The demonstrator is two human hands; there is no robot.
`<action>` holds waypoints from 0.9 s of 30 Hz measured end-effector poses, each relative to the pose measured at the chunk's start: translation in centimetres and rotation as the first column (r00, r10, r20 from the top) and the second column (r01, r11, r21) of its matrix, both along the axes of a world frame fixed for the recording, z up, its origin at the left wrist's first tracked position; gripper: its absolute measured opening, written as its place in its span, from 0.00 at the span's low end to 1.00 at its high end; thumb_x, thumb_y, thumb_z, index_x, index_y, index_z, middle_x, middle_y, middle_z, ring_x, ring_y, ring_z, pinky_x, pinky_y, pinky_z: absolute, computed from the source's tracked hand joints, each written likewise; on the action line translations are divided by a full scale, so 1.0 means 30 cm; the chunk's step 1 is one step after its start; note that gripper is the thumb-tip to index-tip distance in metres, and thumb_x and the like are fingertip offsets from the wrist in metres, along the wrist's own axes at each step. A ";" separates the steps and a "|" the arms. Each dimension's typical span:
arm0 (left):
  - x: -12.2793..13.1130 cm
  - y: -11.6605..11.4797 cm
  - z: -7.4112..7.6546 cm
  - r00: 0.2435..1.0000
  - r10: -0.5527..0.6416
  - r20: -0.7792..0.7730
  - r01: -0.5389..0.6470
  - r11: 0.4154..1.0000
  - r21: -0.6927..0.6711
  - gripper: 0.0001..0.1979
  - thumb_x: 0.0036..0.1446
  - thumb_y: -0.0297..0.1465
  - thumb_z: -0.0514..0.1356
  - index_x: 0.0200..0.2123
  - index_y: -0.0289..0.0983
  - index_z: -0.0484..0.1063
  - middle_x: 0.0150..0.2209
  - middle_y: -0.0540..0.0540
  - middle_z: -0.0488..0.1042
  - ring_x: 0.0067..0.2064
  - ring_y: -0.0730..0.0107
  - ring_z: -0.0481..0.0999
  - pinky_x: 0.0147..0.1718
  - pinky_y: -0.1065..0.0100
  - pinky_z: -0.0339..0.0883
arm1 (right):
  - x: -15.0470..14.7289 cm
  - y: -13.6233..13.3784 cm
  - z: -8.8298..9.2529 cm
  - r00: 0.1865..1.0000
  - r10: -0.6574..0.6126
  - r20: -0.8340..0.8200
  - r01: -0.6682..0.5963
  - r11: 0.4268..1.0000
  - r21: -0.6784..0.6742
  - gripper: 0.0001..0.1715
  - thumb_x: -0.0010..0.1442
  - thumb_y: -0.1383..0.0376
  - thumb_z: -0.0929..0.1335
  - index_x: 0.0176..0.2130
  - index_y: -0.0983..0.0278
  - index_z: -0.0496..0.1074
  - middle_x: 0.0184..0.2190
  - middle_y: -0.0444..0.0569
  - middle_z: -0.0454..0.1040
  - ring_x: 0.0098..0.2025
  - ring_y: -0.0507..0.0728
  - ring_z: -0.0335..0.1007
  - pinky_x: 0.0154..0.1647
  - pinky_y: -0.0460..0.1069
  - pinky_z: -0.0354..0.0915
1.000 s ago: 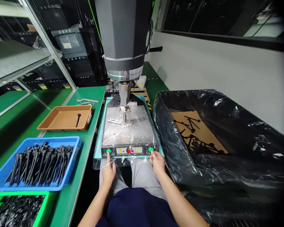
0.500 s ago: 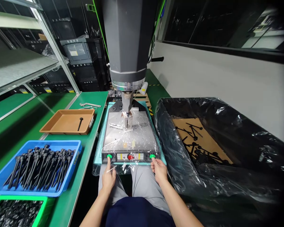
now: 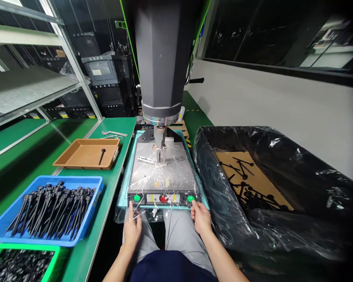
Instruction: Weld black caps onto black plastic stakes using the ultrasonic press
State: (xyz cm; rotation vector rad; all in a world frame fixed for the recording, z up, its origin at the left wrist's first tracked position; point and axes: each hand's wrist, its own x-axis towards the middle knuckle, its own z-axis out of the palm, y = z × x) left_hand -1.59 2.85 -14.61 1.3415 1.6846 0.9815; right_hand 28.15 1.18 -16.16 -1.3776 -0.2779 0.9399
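A press-like machine [image 3: 160, 70] stands in front of me, its narrow tool [image 3: 159, 135] pointing down at a small metal fixture [image 3: 161, 156] on a steel base plate [image 3: 176, 176]. My left hand [image 3: 131, 229] is open, its index finger stretched out just below the left green button [image 3: 137, 198]. My right hand [image 3: 201, 216] holds nothing; its index fingertip is at the lower edge of the right green button [image 3: 191, 199], and the other fingers are loosely curled. Between the buttons is a red button [image 3: 164, 198]. Whether the right fingertip touches its button, I cannot tell.
On the green bench at left are a brown tray [image 3: 82, 150] with one black bolt-like part [image 3: 102, 156], a blue tray [image 3: 90, 217] of similar parts and a green bin [image 3: 51, 270] of small black pieces. A plastic-lined box [image 3: 312, 188] at right holds more parts on cardboard.
My left index finger has come off the left green button and drawn down from it. My right hand has slid slightly to the right at its button. The view has shifted a little.
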 end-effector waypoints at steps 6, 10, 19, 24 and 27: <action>-0.004 -0.015 -0.012 0.987 -0.009 0.160 0.009 1.000 -0.001 0.42 0.51 0.35 0.63 0.67 0.39 0.51 0.40 0.44 0.76 0.25 0.69 0.71 0.32 0.64 0.69 | 0.007 -0.061 0.050 0.982 0.188 -0.020 -0.187 0.981 0.046 0.30 0.43 0.54 0.78 0.43 0.60 0.71 0.27 0.42 0.71 0.23 0.50 0.64 0.16 0.42 0.56; -0.018 -0.041 0.013 0.786 0.073 0.615 -0.013 0.995 -0.101 0.52 0.42 0.30 0.71 0.67 0.48 0.48 0.49 0.42 0.74 0.44 0.62 0.78 0.45 0.61 0.71 | 0.005 -0.159 0.134 0.842 0.523 -0.133 -0.502 0.849 0.163 0.49 0.42 0.64 0.80 0.59 0.51 0.63 0.53 0.50 0.72 0.45 0.57 0.72 0.35 0.49 0.70; -0.157 0.051 0.056 0.052 0.605 0.794 -0.290 0.770 -0.568 0.09 0.62 0.35 0.57 0.34 0.36 0.70 0.32 0.45 0.76 0.34 0.69 0.79 0.33 0.69 0.76 | 0.059 -0.169 0.086 0.866 0.057 -0.497 -0.020 0.997 0.079 0.18 0.53 0.48 0.73 0.38 0.56 0.74 0.34 0.46 0.76 0.39 0.57 0.75 0.35 0.50 0.72; -0.196 0.083 0.021 0.093 0.584 0.806 -0.256 0.797 -0.548 0.09 0.62 0.21 0.54 0.28 0.33 0.66 0.22 0.52 0.68 0.21 0.81 0.70 0.20 0.80 0.68 | 0.065 -0.176 0.069 0.818 -0.049 -0.574 0.088 0.995 0.041 0.09 0.56 0.61 0.73 0.37 0.61 0.73 0.29 0.43 0.74 0.29 0.51 0.72 0.26 0.44 0.69; -0.197 0.059 -0.003 0.096 0.652 0.752 -0.290 0.741 -0.605 0.10 0.62 0.21 0.54 0.28 0.33 0.65 0.22 0.52 0.68 0.21 0.81 0.71 0.20 0.80 0.69 | 0.056 -0.180 0.076 0.803 -0.097 -0.587 0.131 0.991 0.016 0.07 0.58 0.63 0.71 0.38 0.63 0.73 0.26 0.41 0.73 0.26 0.50 0.70 0.23 0.42 0.67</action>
